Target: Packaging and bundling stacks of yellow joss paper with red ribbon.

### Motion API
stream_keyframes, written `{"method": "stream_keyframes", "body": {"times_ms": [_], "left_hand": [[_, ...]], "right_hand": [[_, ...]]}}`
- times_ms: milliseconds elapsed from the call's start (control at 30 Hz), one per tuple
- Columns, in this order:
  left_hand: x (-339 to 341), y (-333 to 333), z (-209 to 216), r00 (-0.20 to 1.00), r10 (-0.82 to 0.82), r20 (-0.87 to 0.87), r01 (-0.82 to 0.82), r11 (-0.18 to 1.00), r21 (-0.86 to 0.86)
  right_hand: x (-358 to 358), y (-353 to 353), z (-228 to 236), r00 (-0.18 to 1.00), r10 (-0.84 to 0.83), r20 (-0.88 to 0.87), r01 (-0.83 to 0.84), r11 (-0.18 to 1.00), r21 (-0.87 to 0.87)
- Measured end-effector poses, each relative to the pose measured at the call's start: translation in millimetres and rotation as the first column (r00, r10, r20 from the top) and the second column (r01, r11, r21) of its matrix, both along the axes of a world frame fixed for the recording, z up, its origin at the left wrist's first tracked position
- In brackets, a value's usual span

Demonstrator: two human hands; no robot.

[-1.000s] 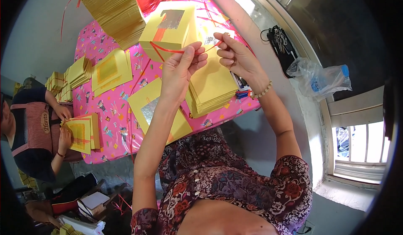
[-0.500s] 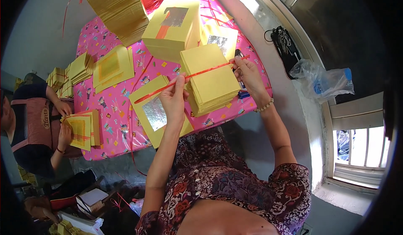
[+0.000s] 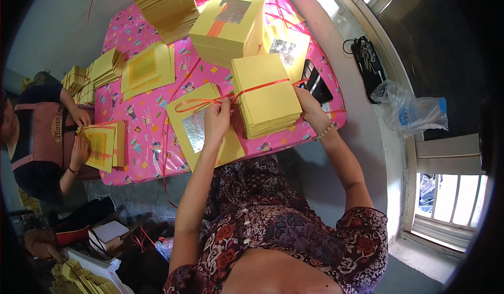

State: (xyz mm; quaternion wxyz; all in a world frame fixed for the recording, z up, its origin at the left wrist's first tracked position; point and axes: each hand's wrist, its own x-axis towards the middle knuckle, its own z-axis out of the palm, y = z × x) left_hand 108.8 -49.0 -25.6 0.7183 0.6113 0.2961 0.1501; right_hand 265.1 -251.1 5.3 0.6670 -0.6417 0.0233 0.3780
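Note:
A thick stack of yellow paper [image 3: 269, 102] stands at the table's near edge, with a thin red ribbon [image 3: 262, 86] drawn around its middle. My left hand [image 3: 217, 119] is closed at the stack's left side, pinching the ribbon, whose loose part makes a long loop to the left. Against the stack's right side, my right hand [image 3: 312, 108] grips the edge; its fingertips are partly hidden. A short ribbon end sticks out just above that hand. Under my left hand lie yellow sheets with a silver foil square [image 3: 194, 131].
A taller yellow paper block [image 3: 223, 31] stands behind the stack, beside a foil-marked sheet [image 3: 286, 47]. A phone [image 3: 316, 83] lies right on the pink table cover [image 3: 142, 160]. At left, a co-worker [image 3: 47, 131] handles yellow sheets. A plastic bag [image 3: 415, 110] sits by the window.
My right hand has let go of the ribbon end and moved down onto the stack's right side. The ribbon at my left hand now forms a loop. The view has shifted slightly.

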Motion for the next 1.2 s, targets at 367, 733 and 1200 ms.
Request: {"method": "stream_keyframes", "body": {"times_ms": [367, 733, 1200], "left_hand": [[20.1, 9.1, 10.6, 0.931, -0.232, -0.280, 0.106, 0.910, -0.400], [50.7, -4.6, 0.1, 0.932, -0.221, -0.286, 0.084, 0.902, -0.423], [59.2, -12.8, 10.9, 0.934, -0.221, -0.280, 0.030, 0.830, -0.557]], "right_hand": [[19.0, -12.7, -70.0, 0.970, 0.108, 0.219, -0.113, 0.994, 0.011], [19.6, -8.2, -65.1, 0.969, 0.069, 0.237, -0.102, 0.986, 0.132], [17.4, -15.1, -56.6, 0.988, 0.033, 0.152, -0.063, 0.979, 0.194]]}}
